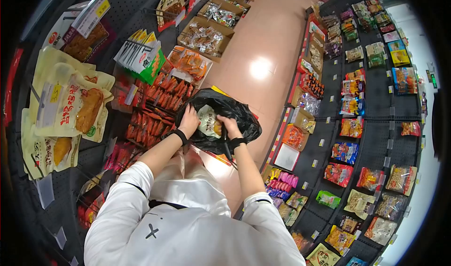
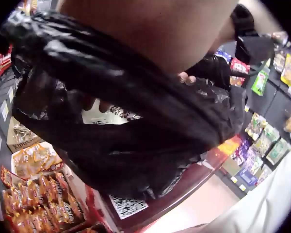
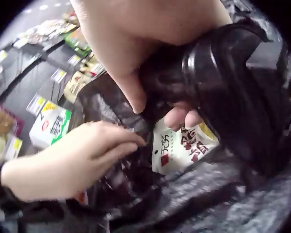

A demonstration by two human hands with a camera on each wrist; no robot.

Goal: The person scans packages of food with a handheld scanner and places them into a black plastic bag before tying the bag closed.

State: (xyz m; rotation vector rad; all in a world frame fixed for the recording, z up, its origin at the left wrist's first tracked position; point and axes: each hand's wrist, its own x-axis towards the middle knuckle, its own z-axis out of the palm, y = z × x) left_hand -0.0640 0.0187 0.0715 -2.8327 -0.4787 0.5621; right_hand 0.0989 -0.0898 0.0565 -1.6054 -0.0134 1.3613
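Observation:
A black plastic bag (image 1: 246, 118) lies open-mouthed in front of the person, and inside it shows a white snack packet (image 3: 177, 150) with red lettering. The left hand (image 1: 189, 120) holds the bag's left rim, its fingers reaching over into the mouth; the left wrist view shows those fingertips (image 2: 96, 104) by the packet. Over the bag's right side, the right hand (image 1: 230, 126) grips a black handheld device (image 3: 194, 73) with a glossy casing. Two right fingertips (image 3: 183, 118) show beneath it, right at the packet's upper edge. The device's exact kind cannot be told.
Below the bag is a dark red surface (image 2: 184, 187) with a QR code label (image 2: 127, 206). Pegs on the left shelving hold large food packets (image 1: 77, 101); red packaged snacks (image 1: 162, 92) fill boxes beside the bag. Across the aisle floor (image 1: 256, 40), more snack packets (image 1: 345, 151) hang.

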